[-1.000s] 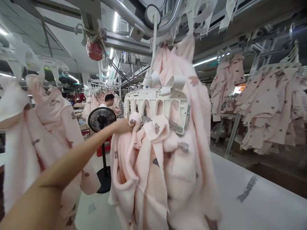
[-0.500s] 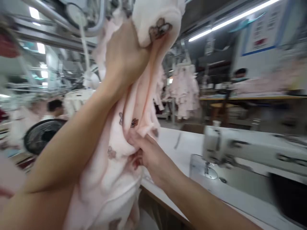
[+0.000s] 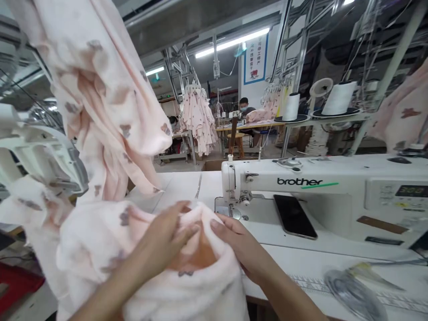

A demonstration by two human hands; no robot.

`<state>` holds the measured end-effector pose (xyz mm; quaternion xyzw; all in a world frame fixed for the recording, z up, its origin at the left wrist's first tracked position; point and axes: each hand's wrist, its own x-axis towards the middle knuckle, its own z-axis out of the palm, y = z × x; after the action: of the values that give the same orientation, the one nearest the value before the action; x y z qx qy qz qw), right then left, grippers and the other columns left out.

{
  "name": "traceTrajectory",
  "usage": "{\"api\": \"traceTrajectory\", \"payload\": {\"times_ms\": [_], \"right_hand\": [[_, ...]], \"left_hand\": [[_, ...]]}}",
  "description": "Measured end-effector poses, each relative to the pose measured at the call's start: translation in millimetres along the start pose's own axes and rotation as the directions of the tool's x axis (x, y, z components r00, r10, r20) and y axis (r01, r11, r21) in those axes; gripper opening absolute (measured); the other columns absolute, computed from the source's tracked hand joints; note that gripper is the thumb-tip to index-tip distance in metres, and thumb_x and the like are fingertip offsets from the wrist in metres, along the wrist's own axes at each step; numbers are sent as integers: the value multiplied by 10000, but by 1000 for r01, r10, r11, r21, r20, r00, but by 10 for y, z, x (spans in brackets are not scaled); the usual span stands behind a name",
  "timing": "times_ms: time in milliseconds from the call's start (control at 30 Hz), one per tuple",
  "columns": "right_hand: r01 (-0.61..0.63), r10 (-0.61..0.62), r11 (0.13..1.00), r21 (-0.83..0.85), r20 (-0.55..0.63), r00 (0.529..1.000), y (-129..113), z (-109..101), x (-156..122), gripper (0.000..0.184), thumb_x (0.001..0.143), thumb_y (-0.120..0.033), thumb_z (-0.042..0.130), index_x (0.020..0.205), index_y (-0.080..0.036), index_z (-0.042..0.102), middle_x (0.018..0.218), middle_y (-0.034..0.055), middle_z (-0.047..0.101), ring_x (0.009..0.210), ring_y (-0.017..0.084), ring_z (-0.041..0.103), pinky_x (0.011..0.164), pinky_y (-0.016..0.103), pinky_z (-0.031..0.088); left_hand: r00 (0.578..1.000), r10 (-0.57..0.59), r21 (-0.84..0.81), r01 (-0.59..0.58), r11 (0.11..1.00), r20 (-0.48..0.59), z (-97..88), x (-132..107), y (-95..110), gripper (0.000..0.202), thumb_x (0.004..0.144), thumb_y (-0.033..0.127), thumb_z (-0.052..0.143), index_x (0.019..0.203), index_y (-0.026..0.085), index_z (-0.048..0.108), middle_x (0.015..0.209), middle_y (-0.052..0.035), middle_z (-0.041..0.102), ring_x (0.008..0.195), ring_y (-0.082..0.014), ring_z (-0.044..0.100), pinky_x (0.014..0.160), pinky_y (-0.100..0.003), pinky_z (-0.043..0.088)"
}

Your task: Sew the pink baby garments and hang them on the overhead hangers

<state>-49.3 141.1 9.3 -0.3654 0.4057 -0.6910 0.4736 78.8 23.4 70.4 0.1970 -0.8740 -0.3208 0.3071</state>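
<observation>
A soft pink garment (image 3: pixel 187 296), its opening gaping, is before you at the near edge of the tabletop (image 3: pixel 284 256), fingers of your left hand (image 3: pixel 165 234) and right hand (image 3: pixel 239 243) clamped on its rim. Loose folds could catch on the sewing machine (image 3: pixel 321 180) or, if swept right, knock the phone (image 3: pixel 294 217).

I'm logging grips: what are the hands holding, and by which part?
The left hand and right hand hold a pale pink printed garment by the edge of its opening.
</observation>
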Motion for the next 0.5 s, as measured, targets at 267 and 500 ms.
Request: {"api": "traceTrajectory", "payload": {"times_ms": [267, 500], "right_hand": [[-64, 22, 899, -433, -100, 995, 97, -493, -397, 316, 863, -435, 476, 794, -146, 581, 765, 9, 564, 713, 153, 497, 637, 242, 388], [-14, -161, 779, -627, -221, 962, 157, -585, -334, 221, 871, -314, 499, 1056, -228, 582, 1038, 23, 592, 953, 165, 531, 834, 260, 402]], "left_hand": [[909, 9, -146, 58, 988, 417, 785, 84, -295, 195, 845, 312, 467, 748, 182, 574, 723, 24, 597, 688, -120, 533, 612, -204, 369], [895, 96, -114, -52, 992, 435, 995, -65, -449, 131, 843, 213, 455, 848, 214, 585, 819, 11, 589, 778, -128, 548, 698, -219, 396]]}}
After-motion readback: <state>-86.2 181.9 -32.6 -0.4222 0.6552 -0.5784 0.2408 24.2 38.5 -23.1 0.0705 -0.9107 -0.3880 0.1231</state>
